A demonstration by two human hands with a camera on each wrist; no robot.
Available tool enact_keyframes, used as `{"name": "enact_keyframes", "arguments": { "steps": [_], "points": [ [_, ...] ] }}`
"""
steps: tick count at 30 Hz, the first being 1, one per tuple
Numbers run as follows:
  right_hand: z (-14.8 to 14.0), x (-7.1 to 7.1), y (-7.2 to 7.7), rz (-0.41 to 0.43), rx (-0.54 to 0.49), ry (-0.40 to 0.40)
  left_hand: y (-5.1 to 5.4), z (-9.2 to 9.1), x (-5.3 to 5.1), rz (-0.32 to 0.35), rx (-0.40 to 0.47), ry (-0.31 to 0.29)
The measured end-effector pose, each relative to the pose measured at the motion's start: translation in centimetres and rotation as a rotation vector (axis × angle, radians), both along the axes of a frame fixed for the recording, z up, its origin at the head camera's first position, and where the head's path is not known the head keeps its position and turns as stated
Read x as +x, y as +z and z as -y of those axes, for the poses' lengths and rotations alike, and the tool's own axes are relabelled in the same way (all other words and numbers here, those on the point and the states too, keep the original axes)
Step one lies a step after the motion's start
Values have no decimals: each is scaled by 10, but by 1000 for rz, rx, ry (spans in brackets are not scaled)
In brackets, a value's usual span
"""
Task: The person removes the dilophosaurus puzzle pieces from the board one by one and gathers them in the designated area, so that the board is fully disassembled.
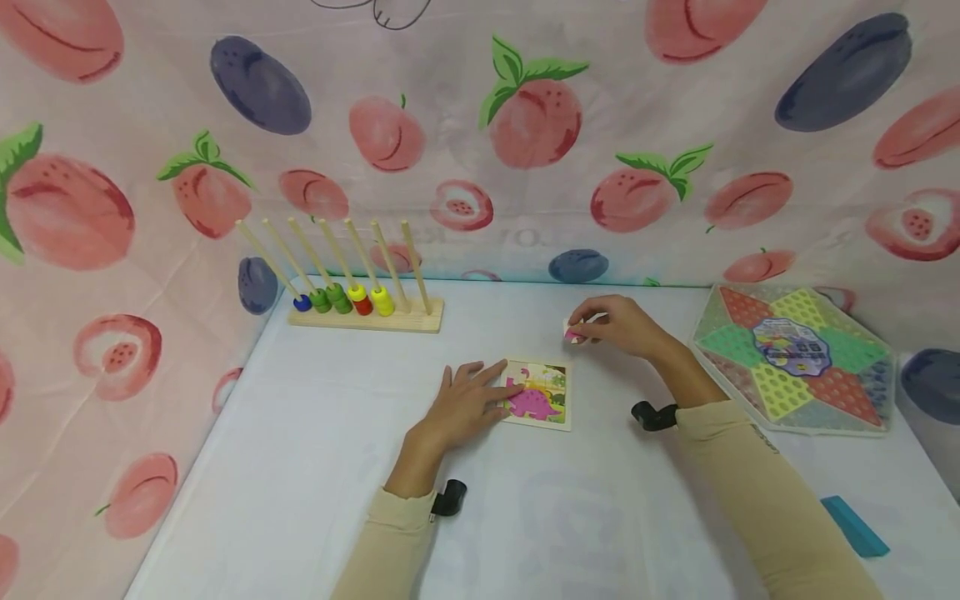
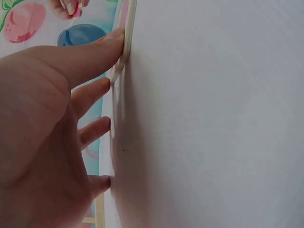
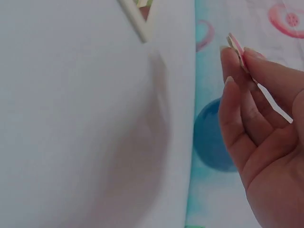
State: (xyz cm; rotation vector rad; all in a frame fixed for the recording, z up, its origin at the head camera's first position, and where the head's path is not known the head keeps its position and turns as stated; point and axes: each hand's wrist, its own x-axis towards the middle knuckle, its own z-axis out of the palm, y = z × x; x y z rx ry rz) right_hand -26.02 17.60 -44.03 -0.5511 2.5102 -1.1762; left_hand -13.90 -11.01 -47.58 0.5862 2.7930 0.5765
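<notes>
A small square jigsaw puzzle (image 1: 534,406) with a light frame and a pink dinosaur picture lies flat on the white table. My left hand (image 1: 459,410) rests at its left side with the fingers spread, some fingertips over the picture. In the left wrist view, the thumb touches the puzzle's edge (image 2: 127,38). Above the table, right of the puzzle's far corner, my right hand (image 1: 621,325) pinches a small pink and white puzzle piece (image 1: 572,333). The right wrist view shows that thin piece (image 3: 241,56) edge-on between thumb and fingertips; its printed face is mostly hidden.
A wooden peg stand (image 1: 365,318) with coloured rings stands at the back left. At the right lies a hexagonal Chinese checkers board (image 1: 795,358) under a clear cover. A blue strip (image 1: 855,527) lies near the right sleeve. Fruit-printed cloth (image 1: 536,125) hangs behind the table.
</notes>
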Motion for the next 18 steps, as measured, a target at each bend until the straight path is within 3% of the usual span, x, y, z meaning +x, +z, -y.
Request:
{"name": "enact_keyframes", "arguments": {
  "steps": [18],
  "points": [
    [-17, 3, -34, 32, 109, -150, 3, 0, 0, 11, 45, 6]
  ]
}}
